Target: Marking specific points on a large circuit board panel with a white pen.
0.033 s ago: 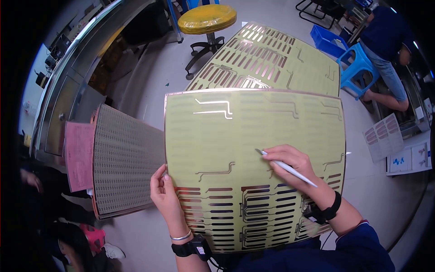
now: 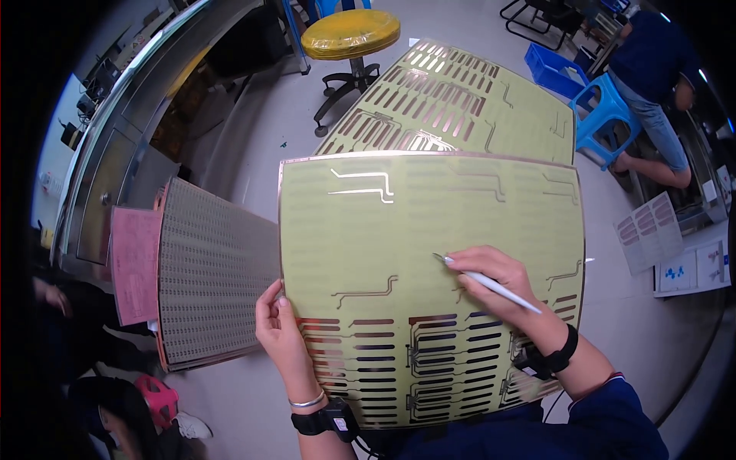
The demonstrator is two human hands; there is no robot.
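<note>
A large yellow-green circuit board panel point(image 2: 429, 222) with copper traces is tilted in front of me, its lower part close to my body. My left hand point(image 2: 277, 318) grips its left edge, the thumb on the face and the fingers curled round behind. In my right hand point(image 2: 494, 277) is a slim white-handled craft knife point(image 2: 506, 291), pinched like a pen. Its small dark metal blade points up and left over the plain middle of the panel; whether it touches the surface I cannot tell. Behind the top edge lies a similar panel point(image 2: 529, 115), partly covered by mine.
On the left stands a stack of grey patterned panels point(image 2: 218, 268) with a pink sheet point(image 2: 136, 264). A yellow round stool point(image 2: 350, 34) is beyond. Far right, a person point(image 2: 652, 69) is by a blue plastic stool point(image 2: 609, 126) and a blue crate point(image 2: 552, 70). Another person's shoe point(image 2: 193, 425) shows lower left.
</note>
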